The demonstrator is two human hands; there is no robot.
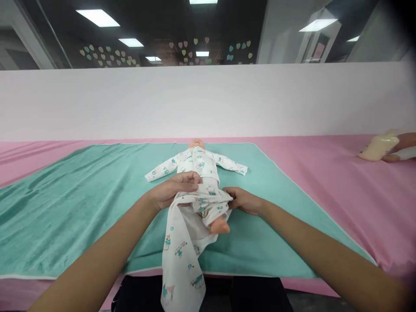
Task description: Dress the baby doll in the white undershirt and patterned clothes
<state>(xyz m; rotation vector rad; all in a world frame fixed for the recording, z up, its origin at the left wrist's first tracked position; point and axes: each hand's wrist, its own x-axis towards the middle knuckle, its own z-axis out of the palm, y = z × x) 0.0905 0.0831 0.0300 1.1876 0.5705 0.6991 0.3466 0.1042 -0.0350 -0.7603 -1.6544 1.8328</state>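
A baby doll (198, 162) lies on its back on a teal mat (81, 195), head away from me, in a white printed top with sleeves spread. White printed trousers (185, 251) are bunched around its legs, and one bare foot (220, 226) sticks out. My left hand (175, 188) is closed on the waistband at the doll's left hip. My right hand (243, 200) pinches the same cloth at the other hip. One loose trouser leg hangs over the table's near edge.
The teal mat lies on a pink table cover (341, 182). A white partition (208, 99) runs along the back. At the far right another person's hand (401, 145) holds a pale cream bottle (378, 147) on the table.
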